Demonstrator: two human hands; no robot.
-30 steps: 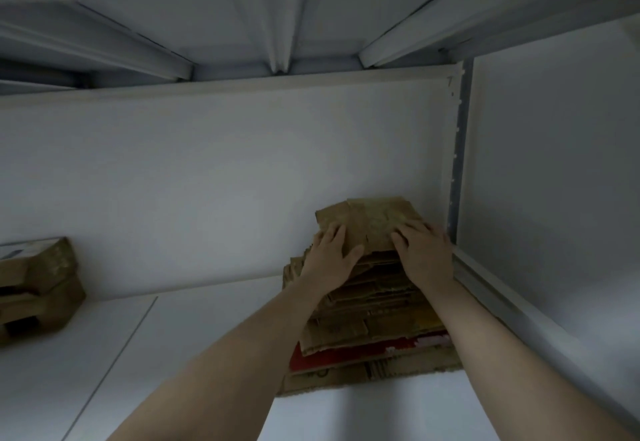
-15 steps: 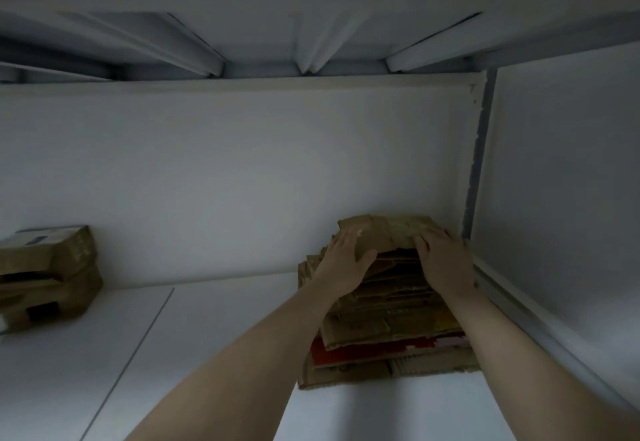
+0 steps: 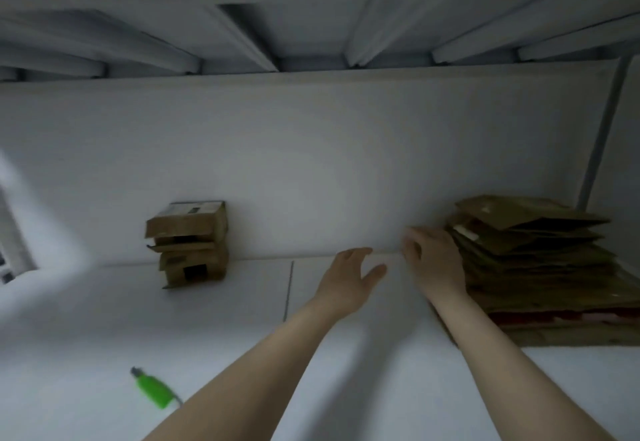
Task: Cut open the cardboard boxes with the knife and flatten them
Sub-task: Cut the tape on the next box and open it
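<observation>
With my left hand (image 3: 349,276) and right hand (image 3: 433,262) both loose and empty beside the flattened stack (image 3: 540,257), I'd grip the green knife (image 3: 154,390) firmly before dragging the standing boxes (image 3: 188,243) close.

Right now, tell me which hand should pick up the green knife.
Left. The green knife lies on the left side, and the left hand is free; the right hand is by the flattened stack, farther away.

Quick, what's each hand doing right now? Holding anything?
Left hand: open, fingers spread, holding nothing.
Right hand: at the edge of the stack of flattened brown cardboard; fingers blurred, grip cannot be told.
</observation>
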